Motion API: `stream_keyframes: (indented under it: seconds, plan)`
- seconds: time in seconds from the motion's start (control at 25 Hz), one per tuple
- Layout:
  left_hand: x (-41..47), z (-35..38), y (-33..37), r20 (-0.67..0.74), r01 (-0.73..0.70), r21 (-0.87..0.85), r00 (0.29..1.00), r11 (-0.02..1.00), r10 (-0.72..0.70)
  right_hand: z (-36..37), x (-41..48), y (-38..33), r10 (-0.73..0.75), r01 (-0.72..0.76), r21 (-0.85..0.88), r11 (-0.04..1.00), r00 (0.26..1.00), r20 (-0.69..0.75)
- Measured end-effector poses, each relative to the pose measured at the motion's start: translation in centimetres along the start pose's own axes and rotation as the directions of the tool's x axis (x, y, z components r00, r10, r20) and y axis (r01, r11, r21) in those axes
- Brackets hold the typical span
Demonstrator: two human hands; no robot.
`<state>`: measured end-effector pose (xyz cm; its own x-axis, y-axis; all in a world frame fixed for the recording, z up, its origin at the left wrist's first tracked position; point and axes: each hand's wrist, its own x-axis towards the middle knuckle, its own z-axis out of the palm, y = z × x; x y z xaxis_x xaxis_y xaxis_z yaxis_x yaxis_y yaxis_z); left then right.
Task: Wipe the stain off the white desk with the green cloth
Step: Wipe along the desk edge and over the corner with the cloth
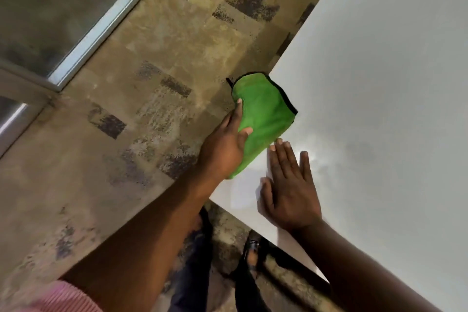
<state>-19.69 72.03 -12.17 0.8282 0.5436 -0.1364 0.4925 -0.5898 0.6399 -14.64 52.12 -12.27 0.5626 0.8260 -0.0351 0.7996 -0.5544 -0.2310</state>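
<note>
So our left hand (225,144) has the cloth (263,119) at the desk (379,83) corner. The grip's pretty loose: thumb lies on top of the fabric, the index finger runs along its outer edge, and the rest of the fingers are tucked out of sight, so we can't tell how tightly they curl underneath. The cloth fans out forward from that grip, half on the desk, half hanging past the edge over the floor (126,109).

The stain (359,149) sits well off to the right of the grip, a faint grey smudge, soft-edged, not touched by the cloth. Our right hand (291,190) is between them, flat on the desk with fingers spread out, holding nothing, fingertips just beside the cloth's near edge.

Textures: cloth is bright green, fuzzy like microfiber, folded over, with a thin black hem along the far side. Desk is smooth, matte white with a bit of glare near our right fingertips. Floor looks like worn tan carpet tiles with dark speckled rectangles.
</note>
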Motion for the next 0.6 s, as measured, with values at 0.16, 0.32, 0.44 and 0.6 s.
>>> stream_keyframes:
  seconds: [0.16,0.32,0.44,0.6]
  plan:
    - [-9.9,-0.2,-2.9,-0.086,0.195,-0.009,0.977,0.981,-0.195,-0.1,-0.4,0.2,-0.019,0.019,0.016,1.000,1.000,0.002]
    - [-16.0,2.1,-0.7,-0.284,0.281,-0.351,0.877,0.894,-0.387,-0.2,-0.3,0.3,-0.011,0.009,0.074,0.997,1.000,0.017]
    - [-17.8,5.7,3.5,-0.330,0.250,-0.457,0.843,0.854,-0.424,-0.7,-0.6,0.5,-0.009,0.010,0.174,0.985,1.000,-0.007]
    - [-17.9,9.2,7.7,-0.293,0.383,-0.252,0.845,0.889,-0.447,-1.7,-1.1,1.1,0.108,-0.005,0.577,0.817,0.984,-0.144]
